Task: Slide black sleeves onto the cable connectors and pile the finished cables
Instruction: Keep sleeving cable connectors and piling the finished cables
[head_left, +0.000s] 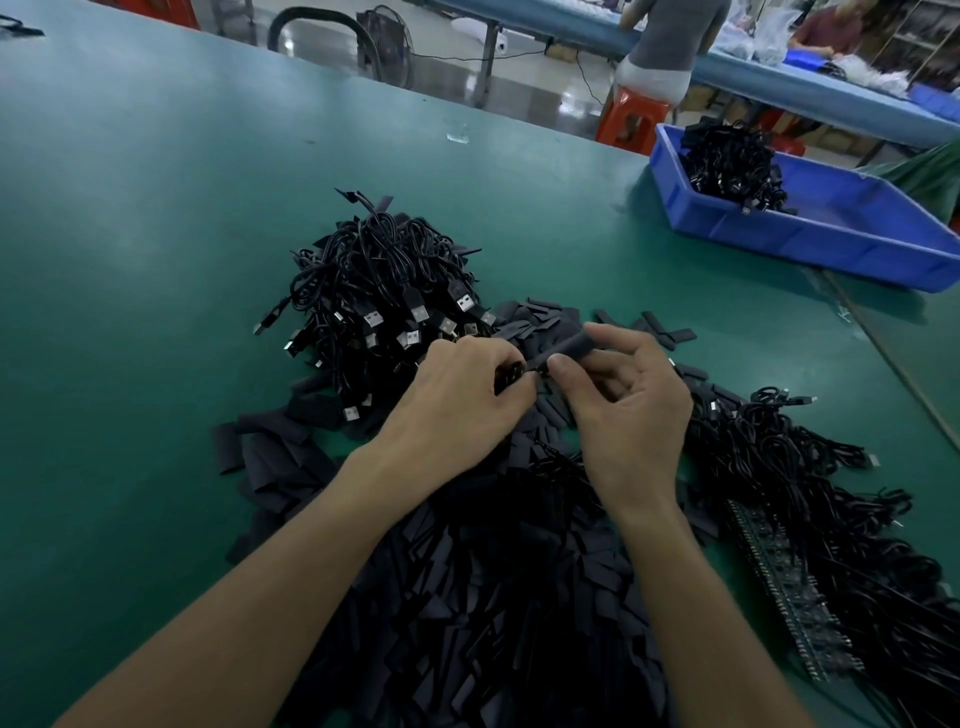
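Observation:
My left hand (462, 395) grips a black cable connector (509, 375) above the green table (156, 218). My right hand (623, 395) pinches a black sleeve (571, 347) between thumb and forefinger, its open end meeting the connector's tip. A heap of black cables with USB plugs (384, 291) lies just beyond my left hand. Loose flat black sleeves (498, 587) cover the table under my forearms. More black cables (810, 499) sprawl to the right of my right hand.
A blue plastic bin (831, 239) holding black cables stands at the far right. Beyond the table are another blue bench, a person on an orange stool (631, 117) and a floor fan (387, 36). A strip of small black parts (795, 597) lies at the lower right.

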